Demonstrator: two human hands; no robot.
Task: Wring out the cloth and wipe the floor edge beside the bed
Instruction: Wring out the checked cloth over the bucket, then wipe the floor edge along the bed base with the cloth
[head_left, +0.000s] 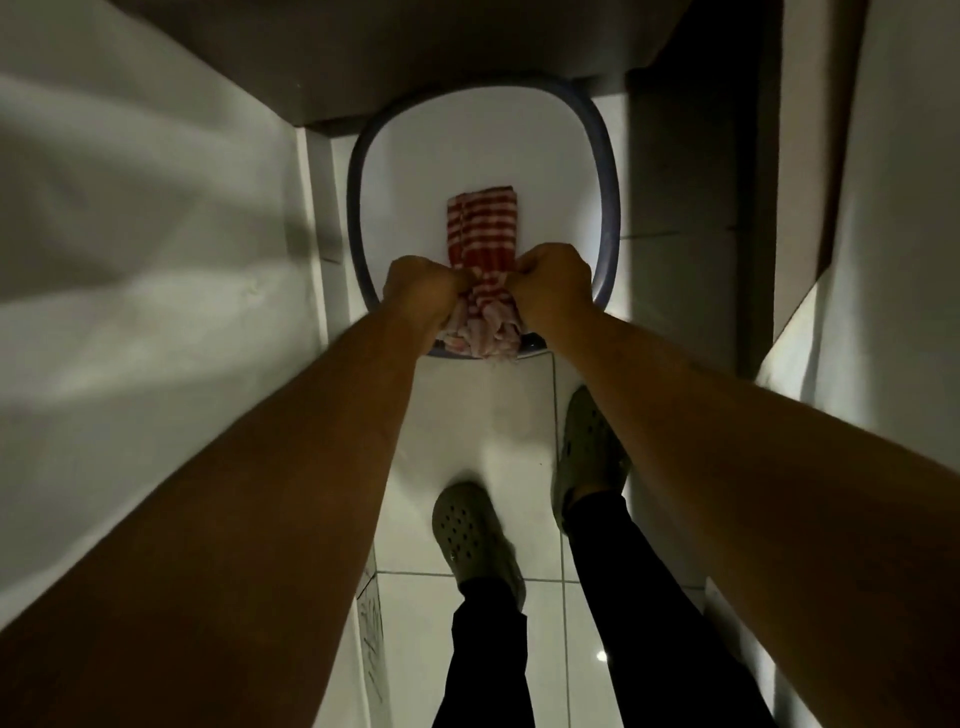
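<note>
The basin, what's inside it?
Inside the basin hangs the striped cloth, gripped by left hand and right hand. Water isn't discernible; the cloth hides part of the bottom.

Basin (608, 171) on floor (467, 623), right of bed (156, 260).

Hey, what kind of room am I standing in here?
Probably a bedroom: a narrow strip of tiled floor beside a sheet-covered bed, with a washbasin set down for wringing the striped cloth.

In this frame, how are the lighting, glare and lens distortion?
Head view: dim overall; the white basin with a blue rim is brightest; a small glare spot on the glossy floor tile; wide-angle stretch on both forearms; both hands and the red-and-white striped cloth are reasonably sharp.
</note>
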